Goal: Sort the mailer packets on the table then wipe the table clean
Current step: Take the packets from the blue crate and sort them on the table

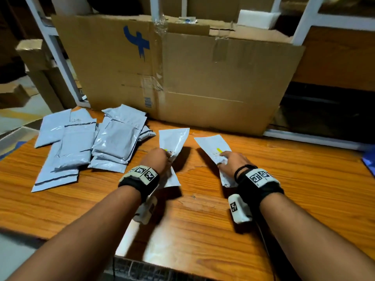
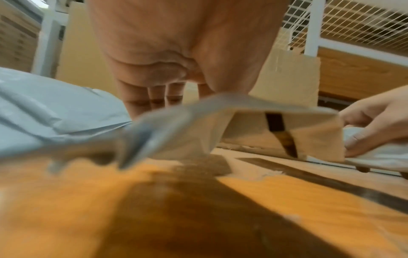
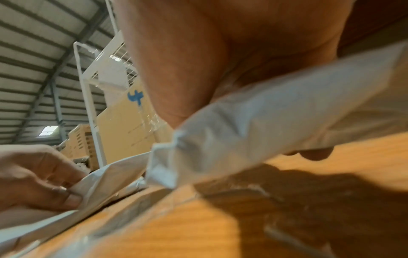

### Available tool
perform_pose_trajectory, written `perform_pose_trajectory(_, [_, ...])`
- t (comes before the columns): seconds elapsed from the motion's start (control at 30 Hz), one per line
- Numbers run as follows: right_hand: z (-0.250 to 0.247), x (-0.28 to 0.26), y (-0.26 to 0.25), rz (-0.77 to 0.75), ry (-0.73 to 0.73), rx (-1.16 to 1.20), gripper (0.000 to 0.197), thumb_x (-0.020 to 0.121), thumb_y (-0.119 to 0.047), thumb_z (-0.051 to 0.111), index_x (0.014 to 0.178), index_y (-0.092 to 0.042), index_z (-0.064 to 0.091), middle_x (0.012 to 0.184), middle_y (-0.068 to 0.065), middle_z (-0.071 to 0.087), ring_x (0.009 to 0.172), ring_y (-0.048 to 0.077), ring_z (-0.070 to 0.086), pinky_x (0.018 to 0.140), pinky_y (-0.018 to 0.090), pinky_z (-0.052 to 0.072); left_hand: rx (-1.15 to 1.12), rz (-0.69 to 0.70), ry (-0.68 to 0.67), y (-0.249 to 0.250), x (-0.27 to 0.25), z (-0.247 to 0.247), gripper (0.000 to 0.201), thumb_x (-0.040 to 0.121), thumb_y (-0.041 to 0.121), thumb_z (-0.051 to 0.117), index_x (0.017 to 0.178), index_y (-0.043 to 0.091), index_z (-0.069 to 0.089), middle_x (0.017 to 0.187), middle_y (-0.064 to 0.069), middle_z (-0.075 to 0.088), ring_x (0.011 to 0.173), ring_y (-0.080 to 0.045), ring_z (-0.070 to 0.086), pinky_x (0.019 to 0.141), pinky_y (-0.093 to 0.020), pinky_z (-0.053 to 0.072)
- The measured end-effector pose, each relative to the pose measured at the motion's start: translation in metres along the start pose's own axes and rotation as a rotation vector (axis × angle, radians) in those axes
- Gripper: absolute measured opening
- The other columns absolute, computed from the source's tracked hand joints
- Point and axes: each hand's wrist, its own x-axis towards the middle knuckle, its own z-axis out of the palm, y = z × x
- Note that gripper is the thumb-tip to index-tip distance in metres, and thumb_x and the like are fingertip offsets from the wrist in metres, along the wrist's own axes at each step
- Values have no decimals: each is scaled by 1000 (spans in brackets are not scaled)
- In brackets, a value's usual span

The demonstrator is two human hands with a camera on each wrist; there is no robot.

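Two white mailer packets are lifted off the wooden table [image 1: 203, 209] at its middle. My left hand [image 1: 157, 161] grips the left packet [image 1: 173, 141], which tilts up toward the cardboard; in the left wrist view that packet [image 2: 220, 108] is blurred under my left hand [image 2: 154, 97]. My right hand [image 1: 231, 162] pinches the right packet [image 1: 211, 148], which bears a yellow mark; in the right wrist view this packet [image 3: 276, 125] fills the centre, with my left hand [image 3: 37, 176] holding the other packet [image 3: 106, 178] at lower left. A pile of grey packets [image 1: 85, 140] lies at the table's left.
A large flattened cardboard sheet [image 1: 182, 67] stands along the table's back edge against a white metal rack [image 1: 304, 21]. More cardboard boxes [image 1: 36, 63] stand on the floor to the left. A blue item [image 1: 369, 159] lies at the table's right edge.
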Motion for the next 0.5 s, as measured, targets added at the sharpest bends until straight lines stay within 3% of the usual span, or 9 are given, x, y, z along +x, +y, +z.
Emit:
perform_pose_trajectory(0.1, [-22,-16,10,70,63,70,48,84,-42,62,131,-36,53,132,4,58,114,27,57,94,34,48,-55,118,-24,26,-4,-8,29,95,34,55,112,16,70,112,-16,68,105,-32,62,85,-33,47])
perform_pose_trajectory(0.3, [-65,-68,50,244,251,163,47,83,-44,60,129,-36,55,131,5,59,115,28,57,96,36,48,-39,402,-95,95,-5,-2,23,92,30,61,105,15,72,97,-16,71,87,-31,66,70,-28,43])
perform_pose_trajectory(0.5, [-109,-131,118,413,407,191,45,87,-44,61,130,-35,54,128,5,60,112,28,58,91,34,48,-67,579,-134,194,-29,2,23,90,28,64,108,16,70,97,-13,71,89,-31,66,76,-30,48])
